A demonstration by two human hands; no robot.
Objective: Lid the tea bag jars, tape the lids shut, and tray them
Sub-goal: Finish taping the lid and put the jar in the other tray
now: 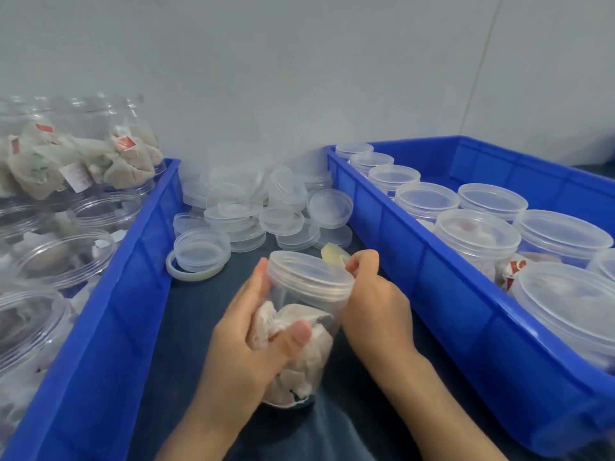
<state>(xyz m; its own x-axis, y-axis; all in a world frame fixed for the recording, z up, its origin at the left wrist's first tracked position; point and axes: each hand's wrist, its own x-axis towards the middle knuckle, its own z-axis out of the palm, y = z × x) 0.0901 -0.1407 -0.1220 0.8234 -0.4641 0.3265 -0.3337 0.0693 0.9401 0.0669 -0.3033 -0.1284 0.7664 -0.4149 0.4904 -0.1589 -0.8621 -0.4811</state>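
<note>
A clear plastic jar (299, 354) packed with tea bags sits tilted between my hands, a translucent lid (309, 274) on its mouth. My left hand (246, 347) grips the jar's body, thumb across the front. My right hand (372, 294) is at the lid's right edge and pinches a roll of clear tape (334, 254) against it. A second tape ring (193, 272) lies on the dark table under a loose lid (201, 249).
A blue tray (109, 314) at the left holds several open jars of tea bags (76, 161). Another blue tray (432, 281) at the right holds several lidded jars (479, 237). A heap of loose lids (266, 207) lies at the back against the white wall.
</note>
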